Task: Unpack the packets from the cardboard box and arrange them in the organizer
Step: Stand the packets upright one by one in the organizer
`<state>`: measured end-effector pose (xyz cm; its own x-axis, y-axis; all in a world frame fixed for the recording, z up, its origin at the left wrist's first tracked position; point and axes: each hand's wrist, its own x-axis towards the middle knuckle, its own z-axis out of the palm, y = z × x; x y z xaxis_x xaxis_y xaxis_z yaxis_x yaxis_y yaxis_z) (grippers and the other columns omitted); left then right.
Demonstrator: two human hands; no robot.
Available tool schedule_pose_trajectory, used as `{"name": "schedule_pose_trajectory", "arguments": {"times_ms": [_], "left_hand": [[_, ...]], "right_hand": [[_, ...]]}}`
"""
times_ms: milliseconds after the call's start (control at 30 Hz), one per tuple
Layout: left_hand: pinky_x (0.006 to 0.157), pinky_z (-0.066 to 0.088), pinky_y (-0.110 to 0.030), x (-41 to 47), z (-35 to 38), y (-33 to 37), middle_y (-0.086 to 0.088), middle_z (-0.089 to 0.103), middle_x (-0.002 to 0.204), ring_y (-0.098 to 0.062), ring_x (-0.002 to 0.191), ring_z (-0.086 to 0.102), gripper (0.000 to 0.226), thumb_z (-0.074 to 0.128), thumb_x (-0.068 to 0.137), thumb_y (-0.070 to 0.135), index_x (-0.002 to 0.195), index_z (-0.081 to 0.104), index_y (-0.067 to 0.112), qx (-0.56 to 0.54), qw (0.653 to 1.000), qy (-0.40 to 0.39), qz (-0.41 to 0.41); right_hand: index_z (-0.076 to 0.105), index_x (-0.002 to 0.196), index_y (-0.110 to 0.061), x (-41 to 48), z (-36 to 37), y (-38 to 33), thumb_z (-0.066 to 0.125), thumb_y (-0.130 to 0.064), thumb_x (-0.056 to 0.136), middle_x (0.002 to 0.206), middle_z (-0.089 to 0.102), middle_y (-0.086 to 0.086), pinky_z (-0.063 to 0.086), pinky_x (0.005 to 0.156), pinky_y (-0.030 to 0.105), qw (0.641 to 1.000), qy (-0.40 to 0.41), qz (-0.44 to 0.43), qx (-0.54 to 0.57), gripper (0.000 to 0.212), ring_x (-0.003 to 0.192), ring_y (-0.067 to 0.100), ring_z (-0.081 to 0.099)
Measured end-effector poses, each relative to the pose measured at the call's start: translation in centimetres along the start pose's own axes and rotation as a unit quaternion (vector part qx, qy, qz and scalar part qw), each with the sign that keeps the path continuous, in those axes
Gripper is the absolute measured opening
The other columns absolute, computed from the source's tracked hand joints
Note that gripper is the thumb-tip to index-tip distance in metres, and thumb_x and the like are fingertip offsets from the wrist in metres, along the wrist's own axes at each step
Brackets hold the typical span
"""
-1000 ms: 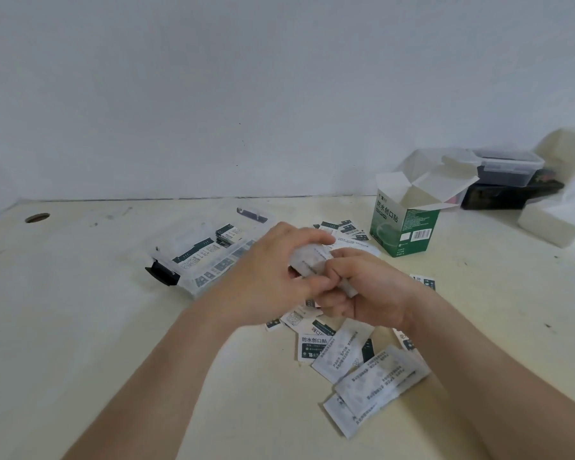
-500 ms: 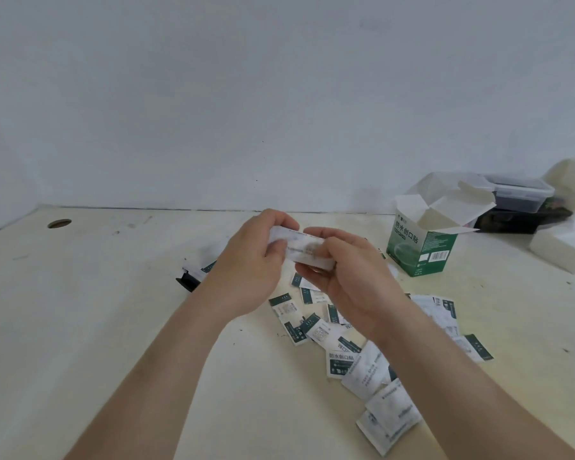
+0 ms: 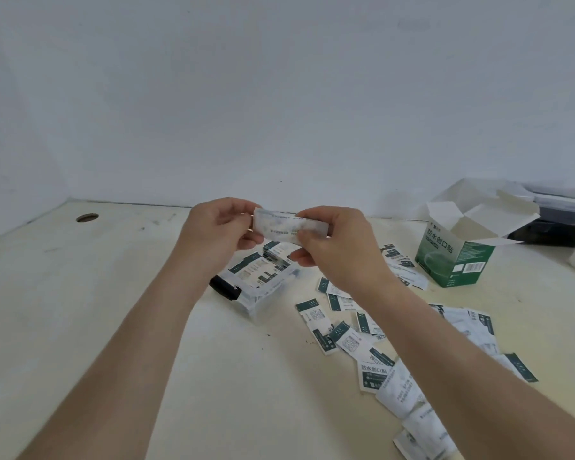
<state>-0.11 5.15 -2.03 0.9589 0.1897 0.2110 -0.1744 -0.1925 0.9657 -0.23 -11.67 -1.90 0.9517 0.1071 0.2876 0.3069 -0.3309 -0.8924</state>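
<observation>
Left hand and right hand pinch one packet above the organizer, so a fumble probably drops it outside.

left hand bare | right hand bare | forearms bare

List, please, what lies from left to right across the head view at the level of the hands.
table hole → left hand → held packet → right hand → cardboard box → lidded container
</observation>
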Motion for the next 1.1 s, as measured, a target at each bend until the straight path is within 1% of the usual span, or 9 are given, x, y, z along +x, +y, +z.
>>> {"name": "schedule_pose_trajectory", "arguments": {"times_ms": [167, 300, 467, 567, 700, 833, 967, 1033, 1100], "left_hand": [[0.064, 0.055, -0.028, 1.4, -1.5, -0.3, -0.015, 0.068, 0.092, -0.022, 0.061, 0.064, 0.032, 0.052, 0.097, 0.034, 0.101, 0.066, 0.005, -0.030, 0.991, -0.085, -0.099], [0.063, 0.057, -0.019, 2.5, -2.2, -0.8, -0.012, 0.071, 0.085, -0.016, 0.065, 0.065, 0.028, 0.071, 0.073, 0.024, 0.090, 0.069, 0.002, -0.134, 0.976, -0.127, -0.119], [0.064, 0.056, -0.016, 4.0, -3.0, -1.5, -0.010, 0.072, 0.076, -0.015, 0.066, 0.069, 0.028, 0.075, 0.061, 0.015, 0.083, 0.071, -0.002, -0.134, 0.976, -0.110, -0.129], [0.066, 0.055, -0.016, 4.6, -3.8, -1.8, -0.012, 0.073, 0.077, -0.018, 0.069, 0.071, 0.033, 0.078, 0.057, 0.014, 0.084, 0.072, -0.004, -0.093, 0.981, -0.120, -0.124], [0.082, 0.056, -0.021, 4.9, -4.5, -2.3, -0.016, 0.074, 0.088, -0.020, 0.085, 0.072, 0.027, 0.080, 0.056, 0.016, 0.080, 0.077, 0.004, -0.004, 0.980, -0.168, -0.109], [0.090, 0.052, -0.021, 5.2, -4.9, -2.5, -0.009, 0.075, 0.095, -0.017, 0.098, 0.069, 0.017, 0.079, 0.069, 0.001, 0.081, 0.079, 0.013, 0.101, 0.971, -0.199, -0.086], [0.101, 0.047, -0.035, 5.2, -4.7, -2.4, -0.003, 0.075, 0.098, -0.017, 0.101, 0.067, 0.026, 0.075, 0.072, -0.002, 0.080, 0.079, 0.023, 0.194, 0.958, -0.201, -0.066], [0.100, 0.048, -0.044, 5.2, -4.4, -2.5, -0.005, 0.074, 0.099, -0.022, 0.097, 0.067, 0.036, 0.070, 0.071, -0.004, 0.075, 0.078, 0.030, 0.233, 0.954, -0.180, -0.049], [0.087, 0.052, -0.045, 5.5, -4.1, -2.6, -0.011, 0.072, 0.095, -0.031, 0.083, 0.064, 0.045, 0.064, 0.070, -0.005, 0.073, 0.076, 0.038, 0.284, 0.944, -0.166, -0.018]], "right_hand": [[0.072, 0.084, -0.020, 1.1, 1.3, 0.4, 0.054, 0.001, 0.089, 0.075, 0.073, 0.010, 0.058, 0.067, 0.044, 0.994, -0.016, -0.088, -0.068, 0.028, 0.061, 0.016, 0.071], [0.074, 0.095, -0.018, 2.2, 1.7, 1.1, 0.057, -0.001, 0.089, 0.075, 0.073, 0.005, 0.057, 0.068, 0.044, 0.988, -0.025, -0.124, -0.084, 0.025, 0.066, 0.014, 0.071], [0.063, 0.089, -0.025, 3.7, 2.0, 1.3, 0.061, -0.009, 0.084, 0.083, 0.071, -0.002, 0.057, 0.066, 0.041, 0.981, -0.104, -0.090, -0.136, 0.017, 0.069, 0.022, 0.070], [0.055, 0.089, -0.024, 4.7, 1.9, 1.0, 0.073, -0.021, 0.080, 0.094, 0.068, -0.003, 0.053, 0.066, 0.036, 0.970, -0.186, -0.055, -0.148, 0.020, 0.066, 0.017, 0.063], [0.054, 0.082, -0.017, 6.0, 2.0, 0.4, 0.077, -0.029, 0.080, 0.090, 0.072, 0.008, 0.053, 0.071, 0.042, 0.944, -0.286, -0.020, -0.163, 0.026, 0.080, 0.029, 0.069], [0.055, 0.078, -0.021, 7.2, 3.2, 0.5, 0.078, -0.036, 0.078, 0.071, 0.062, -0.005, 0.045, 0.058, 0.029, 0.924, -0.308, -0.024, -0.225, 0.027, 0.059, 0.014, 0.054], [0.061, 0.090, -0.023, 8.0, 4.0, 1.3, 0.071, -0.041, 0.082, 0.083, 0.067, -0.004, 0.044, 0.064, 0.028, 0.924, -0.327, 0.026, -0.197, 0.022, 0.064, 0.010, 0.056], [0.061, 0.099, -0.022, 8.5, 4.2, 1.7, 0.074, -0.032, 0.082, 0.085, 0.069, -0.004, 0.049, 0.069, 0.032, 0.931, -0.316, 0.044, -0.176, 0.023, 0.069, 0.014, 0.060], [0.065, 0.106, -0.020, 8.9, 4.5, 1.9, 0.078, -0.027, 0.079, 0.085, 0.070, 0.000, 0.051, 0.070, 0.031, 0.930, -0.317, 0.056, -0.175, 0.031, 0.068, 0.015, 0.060]]}}
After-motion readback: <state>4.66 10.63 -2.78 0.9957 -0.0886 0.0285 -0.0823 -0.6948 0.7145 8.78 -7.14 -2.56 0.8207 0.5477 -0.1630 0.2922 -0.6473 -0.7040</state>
